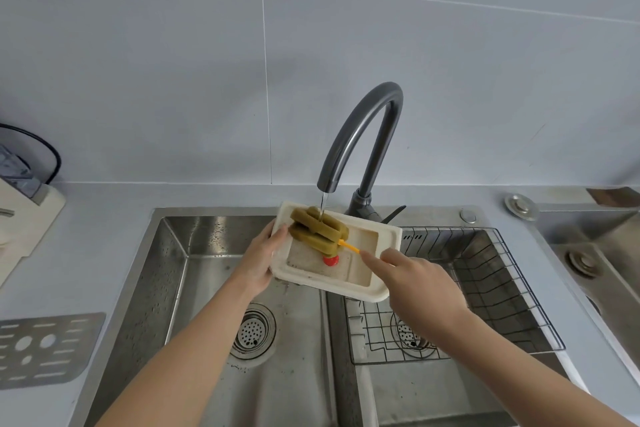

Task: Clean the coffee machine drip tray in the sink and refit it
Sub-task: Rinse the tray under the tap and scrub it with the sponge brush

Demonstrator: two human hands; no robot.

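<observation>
A cream plastic drip tray [360, 284] is held tilted over the double steel sink [180, 253], under the grey tap [363, 128]. My left hand [258, 262] grips the tray's left edge. My right hand [415, 284] holds the yellow handle of a green sponge brush [317, 230], index finger stretched along it. The sponge head lies in the tray's far corner, and a thin stream of water falls on it. A small red float [330, 260] sits in the tray's middle.
A perforated metal grate [45, 348] lies on the counter at left. The coffee machine's cream base [24, 218] shows at the far left edge. A wire rack [485, 288] fills the right basin. Another sink [595, 260] is at far right.
</observation>
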